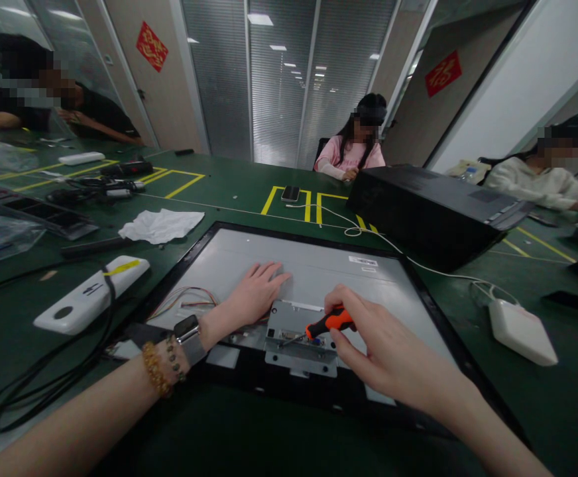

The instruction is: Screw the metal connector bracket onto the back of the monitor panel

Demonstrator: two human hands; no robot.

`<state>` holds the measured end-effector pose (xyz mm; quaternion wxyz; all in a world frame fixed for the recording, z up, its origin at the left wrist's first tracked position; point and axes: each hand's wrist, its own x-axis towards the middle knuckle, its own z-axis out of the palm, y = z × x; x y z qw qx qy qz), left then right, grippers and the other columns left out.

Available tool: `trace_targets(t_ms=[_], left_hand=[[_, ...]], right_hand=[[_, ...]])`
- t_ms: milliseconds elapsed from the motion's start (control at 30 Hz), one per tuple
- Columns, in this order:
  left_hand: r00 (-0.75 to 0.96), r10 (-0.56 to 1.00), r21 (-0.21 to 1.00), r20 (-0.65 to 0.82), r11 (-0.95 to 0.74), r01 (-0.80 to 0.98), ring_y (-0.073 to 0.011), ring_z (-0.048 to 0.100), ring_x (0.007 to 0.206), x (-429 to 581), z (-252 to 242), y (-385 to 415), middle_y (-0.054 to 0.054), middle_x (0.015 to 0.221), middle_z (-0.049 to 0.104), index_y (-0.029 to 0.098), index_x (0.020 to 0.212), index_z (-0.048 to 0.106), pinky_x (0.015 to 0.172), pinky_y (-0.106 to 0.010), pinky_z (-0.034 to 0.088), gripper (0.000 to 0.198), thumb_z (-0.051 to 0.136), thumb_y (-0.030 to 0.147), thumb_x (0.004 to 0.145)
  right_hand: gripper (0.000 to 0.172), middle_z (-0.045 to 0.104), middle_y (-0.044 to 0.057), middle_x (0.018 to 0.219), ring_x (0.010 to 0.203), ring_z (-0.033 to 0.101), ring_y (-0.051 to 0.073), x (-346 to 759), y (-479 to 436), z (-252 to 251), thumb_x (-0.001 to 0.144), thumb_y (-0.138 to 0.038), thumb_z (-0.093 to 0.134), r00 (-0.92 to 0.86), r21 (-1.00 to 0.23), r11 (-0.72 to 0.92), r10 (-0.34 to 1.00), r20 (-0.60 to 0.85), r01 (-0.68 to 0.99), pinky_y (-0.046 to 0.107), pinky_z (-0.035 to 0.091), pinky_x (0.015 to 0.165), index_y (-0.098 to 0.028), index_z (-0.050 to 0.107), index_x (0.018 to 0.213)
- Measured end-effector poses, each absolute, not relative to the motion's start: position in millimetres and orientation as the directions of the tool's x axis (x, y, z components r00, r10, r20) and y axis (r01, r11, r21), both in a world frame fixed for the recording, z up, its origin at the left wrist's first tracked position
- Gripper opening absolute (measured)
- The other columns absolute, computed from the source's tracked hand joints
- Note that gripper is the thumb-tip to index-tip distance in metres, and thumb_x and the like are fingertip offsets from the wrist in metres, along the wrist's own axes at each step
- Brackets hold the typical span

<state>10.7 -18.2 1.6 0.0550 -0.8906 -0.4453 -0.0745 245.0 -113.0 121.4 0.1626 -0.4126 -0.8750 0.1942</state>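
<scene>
A flat display panel [329, 262] lies face down on the green table [229, 192], with its grey metal back turned up and a black frame around it. The near edge of the frame is partly hidden under the two forearms.

The left hand [255, 293] rests flat on the grey back, palm down. Its fingers [269, 270] are stretched out and a little spread, and it holds nothing. On this wrist there are a watch [189, 336] and a bead bracelet [156, 368]. Just beside the wrist some coloured wires [184, 297] run under the hand. Where they end I cannot tell, because the hand covers it.

The right hand [386, 354] holds a screwdriver [329, 322] with an orange and black handle. The fingers are closed around the handle, so only its front part shows. The thin shaft points left and down to a small metal bracket [293, 344], which sits on the panel between the two hands. The tip seems to touch the bracket, but any screw there is too small to make out.

To the left of the panel lie a white cloth [162, 225] and a white device [90, 297] with a black cable over it. To the right a white cord runs to a white box [521, 330], and behind it stands a large black case [433, 209]. Other people sit at the far side of the table, well apart from the panel.
</scene>
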Motion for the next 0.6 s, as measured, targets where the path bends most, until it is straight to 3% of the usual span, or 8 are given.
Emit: trace_targets(t_ms=[133, 433, 600], left_hand=[[0.596, 0.787, -0.04, 0.16, -0.598, 0.801, -0.0299, 0.039, 0.136, 11.5, 5.3, -19.7, -0.016, 0.147, 0.042, 0.018, 0.141, 0.043, 0.109, -0.049, 0.032, 0.046, 0.042, 0.012, 0.096], [0.598, 0.777, -0.062, 0.196, -0.599, 0.799, -0.0289, 0.041, 0.134, 10.5, 1.2, -18.8, -0.015, 0.147, 0.043, 0.019, 0.14, 0.044, 0.108, -0.049, 0.033, 0.045, 0.041, 0.012, 0.095], [0.602, 0.78, -0.071, 0.173, -0.6, 0.797, -0.0299, 0.04, 0.136, 11.0, 2.3, -19.2, -0.016, 0.148, 0.042, 0.019, 0.141, 0.043, 0.109, -0.05, 0.034, 0.047, 0.042, 0.011, 0.095]], right_hand=[[0.013, 0.068, 0.005, 0.089, 0.077, 0.065, 0.022, 245.1, -112.2, 116.3, 0.098, -0.032, 0.042, -0.57, -0.456, 0.56, 0.811, 0.131, 0.692, 0.035, 0.047, 0.066, -0.022, 0.048, 0.102], [0.028, 0.068, 0.0, 0.065, 0.054, 0.061, 0.018, 243.1, -106.8, 108.9, 0.095, -0.048, 0.052, -0.572, -0.315, 0.632, 0.775, 0.268, 0.708, 0.029, 0.039, 0.05, -0.021, 0.053, 0.088], [0.019, 0.07, 0.001, 0.077, 0.062, 0.063, 0.017, 242.0, -108.0, 110.2, 0.095, -0.041, 0.054, -0.547, -0.48, 0.543, 0.824, 0.148, 0.689, 0.027, 0.042, 0.053, -0.022, 0.054, 0.093]])
